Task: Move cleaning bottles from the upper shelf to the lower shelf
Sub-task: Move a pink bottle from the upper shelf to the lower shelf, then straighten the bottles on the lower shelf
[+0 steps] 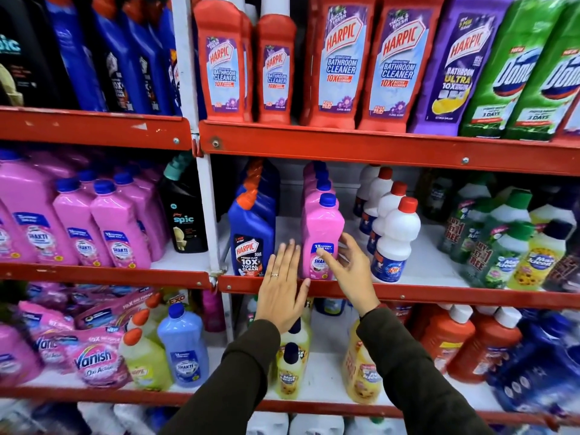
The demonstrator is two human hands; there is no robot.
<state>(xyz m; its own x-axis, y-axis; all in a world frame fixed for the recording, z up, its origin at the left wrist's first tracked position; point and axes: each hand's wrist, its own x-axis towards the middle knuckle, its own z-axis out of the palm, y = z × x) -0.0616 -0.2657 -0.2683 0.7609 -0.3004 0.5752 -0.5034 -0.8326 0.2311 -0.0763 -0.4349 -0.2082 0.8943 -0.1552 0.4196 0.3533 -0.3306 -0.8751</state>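
A pink Shakti bottle (321, 227) with a blue cap stands at the front of the middle shelf (408, 293), first in a row of pink bottles. My right hand (351, 271) reaches to its lower right side, fingers spread, thumb across its label, touching it without a closed grip. My left hand (282, 287) is flat and open in front of the shelf rail, between the pink bottle and a blue Harpic bottle (251, 237). Red Harpic bathroom cleaner bottles (339, 64) fill the upper shelf (345, 142).
White bottles with red caps (395, 240) stand right of the pink row. Green and yellow bottles (502, 243) crowd the far right. The lower shelf (323, 365) holds yellow bottles (292, 368), orange bottles (455, 340), a light blue bottle (185, 346) and Vanish packs (94, 359).
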